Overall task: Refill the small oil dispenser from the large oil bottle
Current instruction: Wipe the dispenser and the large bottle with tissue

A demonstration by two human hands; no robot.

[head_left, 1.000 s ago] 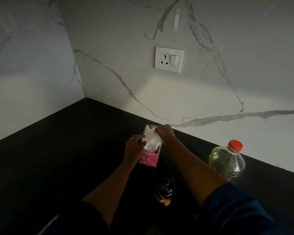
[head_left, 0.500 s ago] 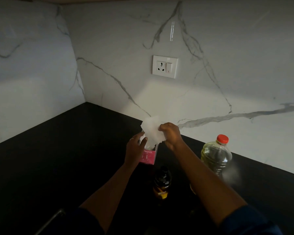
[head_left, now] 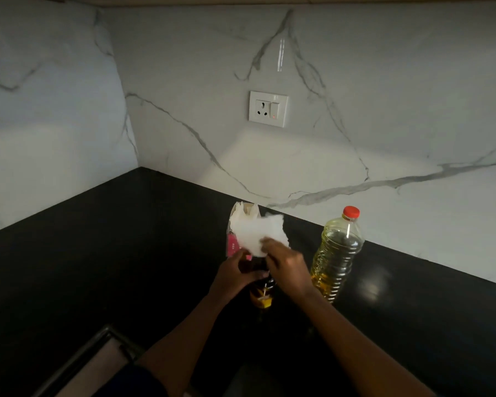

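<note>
A small dark oil dispenser point(head_left: 261, 293) with a yellow label stands on the black counter point(head_left: 126, 253) in front of me. My left hand point(head_left: 232, 275) is wrapped around its upper part. My right hand point(head_left: 287, 263) pinches a white tissue point(head_left: 255, 232) just above the dispenser's top, which is hidden by both hands. The large clear oil bottle point(head_left: 337, 255), red-capped and partly full of yellow oil, stands upright to the right, close to my right wrist.
A pink tissue box point(head_left: 233, 244) with white tissues sticking out stands behind the dispenser. The marble wall carries a socket and switch plate point(head_left: 267, 108). A metal edge point(head_left: 78, 359) shows at the lower left of the counter.
My right hand pulled the tissue free of the box and brought it down toward the dispenser. My left hand left the tissue box and took hold of the dispenser.
</note>
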